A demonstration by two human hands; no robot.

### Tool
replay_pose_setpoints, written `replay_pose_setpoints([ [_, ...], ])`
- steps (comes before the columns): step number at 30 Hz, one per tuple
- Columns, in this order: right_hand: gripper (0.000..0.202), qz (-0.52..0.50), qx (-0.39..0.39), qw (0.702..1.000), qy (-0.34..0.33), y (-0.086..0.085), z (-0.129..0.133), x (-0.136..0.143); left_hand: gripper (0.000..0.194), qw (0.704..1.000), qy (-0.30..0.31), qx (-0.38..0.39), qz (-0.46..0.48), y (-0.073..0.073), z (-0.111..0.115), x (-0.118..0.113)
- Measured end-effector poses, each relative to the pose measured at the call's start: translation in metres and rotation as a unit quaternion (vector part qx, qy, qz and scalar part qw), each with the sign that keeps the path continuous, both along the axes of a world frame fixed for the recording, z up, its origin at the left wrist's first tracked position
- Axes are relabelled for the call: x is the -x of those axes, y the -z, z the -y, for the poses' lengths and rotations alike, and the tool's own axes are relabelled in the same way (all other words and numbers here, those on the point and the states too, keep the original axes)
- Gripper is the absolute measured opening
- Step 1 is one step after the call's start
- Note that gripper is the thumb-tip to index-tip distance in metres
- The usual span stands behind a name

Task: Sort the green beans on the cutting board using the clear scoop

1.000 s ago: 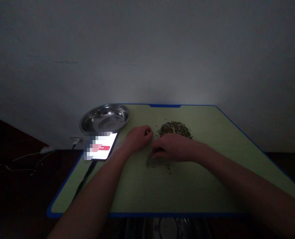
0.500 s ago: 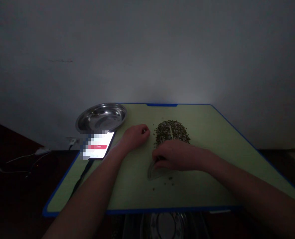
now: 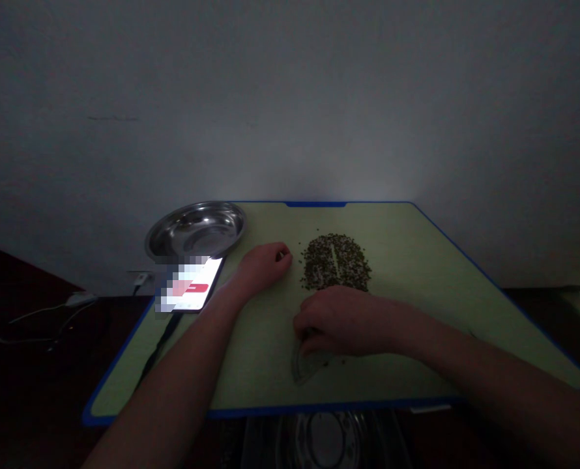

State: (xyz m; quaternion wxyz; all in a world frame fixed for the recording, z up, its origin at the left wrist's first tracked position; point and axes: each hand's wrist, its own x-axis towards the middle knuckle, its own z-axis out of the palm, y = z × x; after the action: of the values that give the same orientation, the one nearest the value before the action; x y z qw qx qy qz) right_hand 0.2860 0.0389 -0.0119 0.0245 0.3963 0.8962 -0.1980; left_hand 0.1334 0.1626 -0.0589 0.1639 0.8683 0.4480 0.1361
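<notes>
A flat patch of small dark and pale grains [image 3: 319, 260] lies on the pale green table [image 3: 392, 234], with a narrow bare line through its middle. My right hand [image 3: 332, 320] is just in front of the patch, fingers closed on a clear, rounded piece [image 3: 300, 370], seemingly plastic, that touches the tabletop. A few loose grains lie beside it. To the left of the patch my left hand [image 3: 269, 262] rests on the table with its fingers curled; whatever they may hold is too small to name.
At the back left stands a steel bowl [image 3: 197, 231]. A lit phone [image 3: 197, 286] lies before it, by my left forearm, with a dark strap [image 3: 160, 345]. Beyond the blue-edged table is a wall. Round metal ware [image 3: 326, 440] sits below the front edge.
My right hand and the clear piece have moved toward the table's front edge, uncovering more of the patch's near side. My left hand has stayed in place beside the grains.
</notes>
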Motion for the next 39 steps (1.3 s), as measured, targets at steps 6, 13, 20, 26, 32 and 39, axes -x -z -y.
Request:
replay_pose_setpoints([
  [6,0.018,-0.025,0.036,0.997,0.063,0.009,0.012,-0.019,0.028,1.0,-0.005,0.006,-0.006,-0.001,0.0,-0.001],
  [13,0.019,-0.049,0.038,0.991,0.116,0.015,0.027,-0.021,0.028,1.0,-0.006,0.004,-0.001,0.001,-0.002,-0.002],
  [20,0.018,-0.065,0.061,0.991,0.096,0.015,0.032,-0.015,0.028,1.0,-0.006,0.012,-0.001,-0.002,-0.001,-0.002],
  [26,0.017,-0.064,0.08,0.99,0.099,0.015,0.035,-0.013,0.027,1.0,-0.009,0.009,-0.005,-0.002,-0.001,-0.003],
  [32,0.018,-0.081,0.09,0.988,0.092,0.014,0.039,-0.018,0.029,1.0,-0.008,0.014,-0.009,-0.003,-0.001,-0.003],
  [39,0.018,-0.082,0.084,0.989,0.095,0.008,0.043,-0.017,0.029,1.0,-0.009,0.006,-0.011,-0.003,0.0,-0.002],
])
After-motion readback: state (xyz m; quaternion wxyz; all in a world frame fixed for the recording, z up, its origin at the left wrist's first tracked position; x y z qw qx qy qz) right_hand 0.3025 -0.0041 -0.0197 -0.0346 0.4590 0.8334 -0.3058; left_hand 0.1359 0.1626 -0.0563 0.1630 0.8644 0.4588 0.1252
